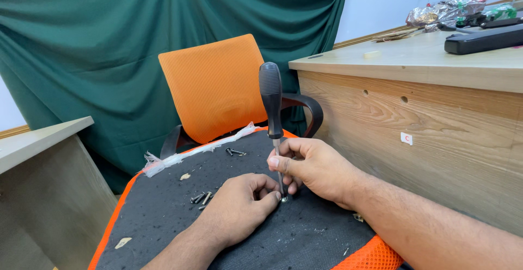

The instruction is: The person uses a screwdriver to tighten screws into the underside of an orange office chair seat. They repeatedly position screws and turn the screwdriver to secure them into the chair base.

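On chair seat [163, 215] | right hand [316, 166] grips upright screwdriver [271, 98] | left hand [239, 207] steadies screw [284, 198]

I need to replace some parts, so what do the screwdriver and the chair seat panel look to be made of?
Screwdriver: black handle, probably plastic or rubber, matte and ribbed; its thin shaft looks like shiny metal. Seat panel: covered in dark fabric, matte and flecked with debris, edged in orange mesh.

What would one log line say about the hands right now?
left hand: fingertips at small silver screw | right hand: grips shaft of upright black-handled screwdriver | surface: black fabric panel | nearby: loose dark screws
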